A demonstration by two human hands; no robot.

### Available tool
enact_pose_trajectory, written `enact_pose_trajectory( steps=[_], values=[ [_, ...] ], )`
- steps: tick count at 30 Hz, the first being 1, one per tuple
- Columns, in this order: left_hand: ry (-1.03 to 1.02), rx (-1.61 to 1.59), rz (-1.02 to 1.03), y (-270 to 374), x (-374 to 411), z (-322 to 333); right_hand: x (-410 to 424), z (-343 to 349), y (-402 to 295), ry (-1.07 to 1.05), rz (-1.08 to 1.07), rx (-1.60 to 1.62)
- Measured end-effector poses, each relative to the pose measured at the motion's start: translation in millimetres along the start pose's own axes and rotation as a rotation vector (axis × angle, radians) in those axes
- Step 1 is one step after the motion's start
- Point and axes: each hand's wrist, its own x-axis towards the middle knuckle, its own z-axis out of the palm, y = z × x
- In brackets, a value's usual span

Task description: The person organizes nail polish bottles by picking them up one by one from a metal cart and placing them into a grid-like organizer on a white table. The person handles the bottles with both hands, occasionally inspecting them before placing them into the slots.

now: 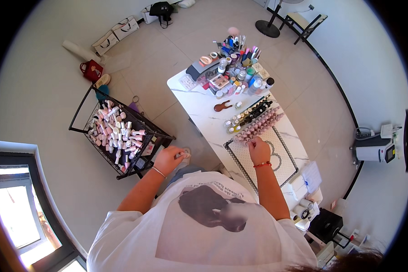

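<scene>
My left hand point(170, 158) hangs between the cart and the table, fingers curled inward. Something small and pale shows at its fingertips, too small to tell from the fingers. My right hand point(259, 151) is over the table, its thumb and fingers pinched on a bottle at the near edge of the rows of pink nail polish bottles point(258, 127); the fingers mostly cover that bottle. Under this hand lies a dotted mat point(255, 166) with a dark lace border. To the left, a pile of pink and white nail polish bottles point(115, 131) fills the top of a black metal cart point(98, 149).
Beyond the pink rows stand black-and-gold bottles point(258, 110) and a brown wooden piece point(221, 106). Jars, brushes and a nail lamp point(199, 69) crowd the far end of the marble-patterned table point(204, 112). Plastic boxes point(311, 176) lie at its near right.
</scene>
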Motion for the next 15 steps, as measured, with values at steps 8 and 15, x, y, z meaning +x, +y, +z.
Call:
enact_pose_trajectory(
  steps=[8,15],
  values=[
    [-0.038,0.003,-0.031,2.3,-4.2,2.4,-0.4,7.4,5.1,0.024,-0.009,-0.027],
    [-0.02,-0.013,0.004,9.0,-5.0,2.6,0.2,0.6,-2.9,-0.005,-0.038,-0.075]
  ],
)
